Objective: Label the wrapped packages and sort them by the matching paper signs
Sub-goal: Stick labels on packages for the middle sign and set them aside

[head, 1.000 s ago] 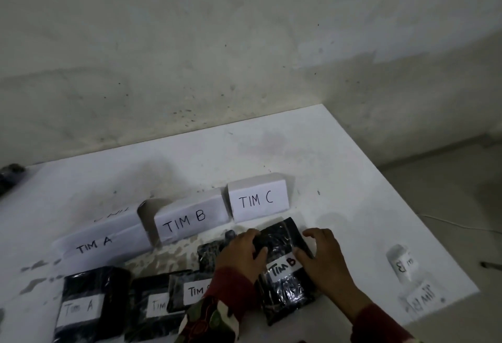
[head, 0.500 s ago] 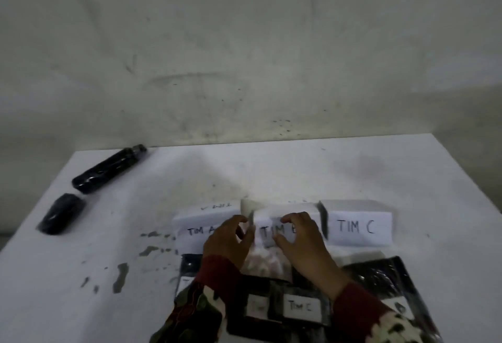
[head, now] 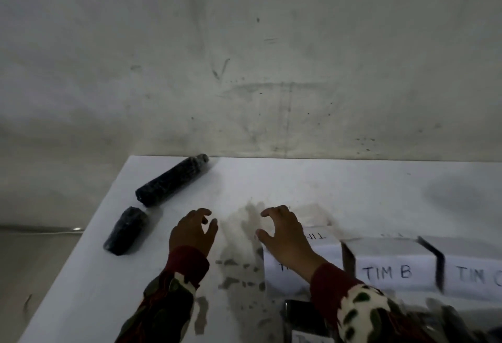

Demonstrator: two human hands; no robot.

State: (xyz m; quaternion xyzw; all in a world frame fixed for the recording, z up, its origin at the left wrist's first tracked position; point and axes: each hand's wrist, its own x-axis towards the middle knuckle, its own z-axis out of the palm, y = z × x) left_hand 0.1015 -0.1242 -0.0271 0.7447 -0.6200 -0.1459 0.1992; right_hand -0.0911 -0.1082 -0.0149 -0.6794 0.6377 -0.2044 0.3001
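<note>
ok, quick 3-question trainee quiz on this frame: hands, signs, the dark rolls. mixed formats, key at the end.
1. True or false: the left hand is gripping the long dark roll.
2. Multiple choice: which sign can be read in full? A) TIM A, B) TIM B, C) TIM C
3. Fill in: the short dark roll lies to the ____ of the left hand, as the camera sees it.

Key
1. False. Both hands hover with fingers loosely curled and hold nothing; the long roll lies apart, near the table's far edge.
2. B. The TIM B sign is clear; the right hand and its arm cover the sign beside it, and the last sign is cut off by the frame edge.
3. Left.
</note>
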